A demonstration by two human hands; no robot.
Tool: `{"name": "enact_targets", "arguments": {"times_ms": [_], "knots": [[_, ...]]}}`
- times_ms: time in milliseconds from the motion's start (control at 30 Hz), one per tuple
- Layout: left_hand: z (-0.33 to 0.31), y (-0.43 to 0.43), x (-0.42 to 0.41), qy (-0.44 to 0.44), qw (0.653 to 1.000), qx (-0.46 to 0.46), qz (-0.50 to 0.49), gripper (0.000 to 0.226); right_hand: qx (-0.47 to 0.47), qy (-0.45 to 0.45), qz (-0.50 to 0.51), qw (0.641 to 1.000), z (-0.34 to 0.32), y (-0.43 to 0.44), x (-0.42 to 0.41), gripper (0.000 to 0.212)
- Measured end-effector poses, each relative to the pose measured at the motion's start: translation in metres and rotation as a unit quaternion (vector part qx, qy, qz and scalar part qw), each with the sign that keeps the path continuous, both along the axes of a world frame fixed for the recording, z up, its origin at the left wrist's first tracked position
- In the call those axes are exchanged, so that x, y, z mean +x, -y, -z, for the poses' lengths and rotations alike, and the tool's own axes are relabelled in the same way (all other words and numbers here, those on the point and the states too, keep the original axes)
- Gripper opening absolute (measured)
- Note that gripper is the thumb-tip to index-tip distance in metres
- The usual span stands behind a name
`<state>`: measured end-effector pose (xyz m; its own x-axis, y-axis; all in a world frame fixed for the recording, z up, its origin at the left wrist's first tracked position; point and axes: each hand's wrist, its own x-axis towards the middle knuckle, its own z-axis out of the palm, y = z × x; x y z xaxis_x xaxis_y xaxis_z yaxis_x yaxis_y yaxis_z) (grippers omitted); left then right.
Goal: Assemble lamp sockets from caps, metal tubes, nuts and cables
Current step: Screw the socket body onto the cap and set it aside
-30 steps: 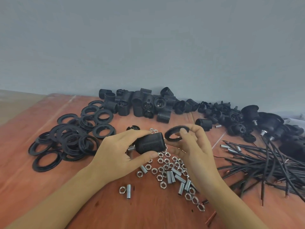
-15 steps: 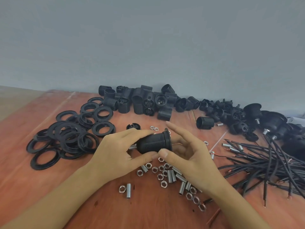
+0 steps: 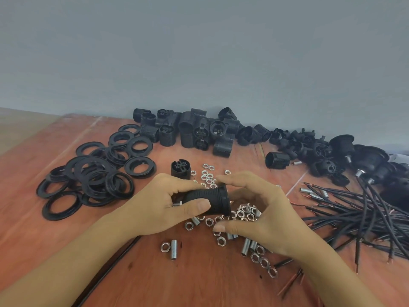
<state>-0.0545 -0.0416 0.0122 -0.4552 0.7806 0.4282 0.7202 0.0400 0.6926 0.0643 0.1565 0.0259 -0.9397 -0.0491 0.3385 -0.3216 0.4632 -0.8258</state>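
Note:
My left hand [image 3: 155, 204] grips a black threaded lamp socket [image 3: 203, 199] lying sideways above the table, with a metal tube end showing at its left. A black ring [image 3: 224, 198] sits on the socket's right end. My right hand [image 3: 263, 216] pinches that ring between index finger on top and thumb below. Loose silver nuts [image 3: 244, 212] and short metal tubes [image 3: 174, 249] lie scattered under and in front of both hands. Black cables [image 3: 354, 209] with bare copper ends lie in a bundle at the right.
A heap of black rings [image 3: 93, 176] lies at the left. Black socket bodies [image 3: 199, 131] are piled along the wall, with one standing alone [image 3: 180, 168]. Assembled sockets with cables [image 3: 365, 158] sit at the far right. The red-brown table [image 3: 33, 218] ends at the left.
My right hand brought the black ring onto the socket's right end and now pinches it there with index and thumb. My left hand kept its grip on the socket.

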Motion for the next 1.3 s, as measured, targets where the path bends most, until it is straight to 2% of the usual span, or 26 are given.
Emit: {"name": "enact_targets", "arguments": {"times_ms": [67, 133, 267, 367, 467, 567, 733, 767, 833, 900, 967, 1033, 1200, 1300], "knots": [[-0.001, 0.000, 0.001, -0.004, 1.000, 0.003, -0.008, 0.053, 0.022, 0.004, 0.019, 1.000, 0.002, 0.000, 0.000, 0.071], [-0.002, 0.000, 0.003, -0.057, 0.998, 0.004, -0.017, 0.045, 0.020, 0.027, 0.046, 0.998, 0.004, -0.001, 0.000, 0.071], [-0.004, -0.001, 0.008, -0.160, 0.986, 0.020, -0.038, 0.049, -0.025, 0.042, 0.080, 0.996, 0.007, 0.003, -0.002, 0.043], [-0.003, -0.003, 0.010, -0.183, 0.981, 0.051, -0.044, 0.053, -0.053, 0.027, 0.121, 0.991, 0.007, 0.007, -0.003, 0.042], [-0.004, -0.005, 0.011, -0.166, 0.980, 0.084, -0.067, 0.052, -0.062, -0.005, 0.125, 0.990, 0.005, 0.010, -0.002, 0.037], [-0.006, -0.003, 0.009, -0.164, 0.978, 0.097, -0.084, 0.050, -0.058, -0.012, 0.142, 0.988, 0.005, 0.016, -0.004, 0.044], [-0.003, -0.004, 0.008, -0.168, 0.977, 0.097, -0.094, 0.050, -0.029, -0.013, 0.164, 0.986, 0.007, 0.017, -0.005, 0.073], [-0.003, -0.005, 0.008, -0.165, 0.977, 0.098, -0.098, 0.050, -0.039, -0.025, 0.171, 0.984, 0.005, 0.016, -0.005, 0.070], [-0.002, -0.005, 0.007, -0.167, 0.975, 0.099, -0.109, 0.049, -0.094, -0.044, 0.157, 0.982, 0.000, 0.015, -0.005, 0.049], [-0.002, -0.004, 0.005, -0.167, 0.973, 0.098, -0.122, 0.048, -0.148, -0.033, 0.138, 0.979, -0.001, 0.013, -0.006, 0.044], [-0.003, -0.003, 0.003, -0.153, 0.974, 0.098, -0.133, 0.048, -0.164, -0.028, 0.164, 0.972, -0.004, 0.013, -0.006, 0.036], [-0.003, -0.002, 0.002, -0.145, 0.974, 0.097, -0.141, 0.049, -0.186, -0.033, 0.189, 0.964, -0.006, 0.015, -0.005, 0.037], [-0.003, -0.003, 0.003, -0.142, 0.973, 0.113, -0.144, 0.048, -0.195, -0.029, 0.138, 0.971, -0.003, 0.013, -0.008, 0.032], [-0.003, -0.001, 0.001, -0.137, 0.970, 0.120, -0.158, 0.047, -0.251, -0.054, 0.163, 0.953, -0.005, 0.011, -0.005, 0.039]]}}
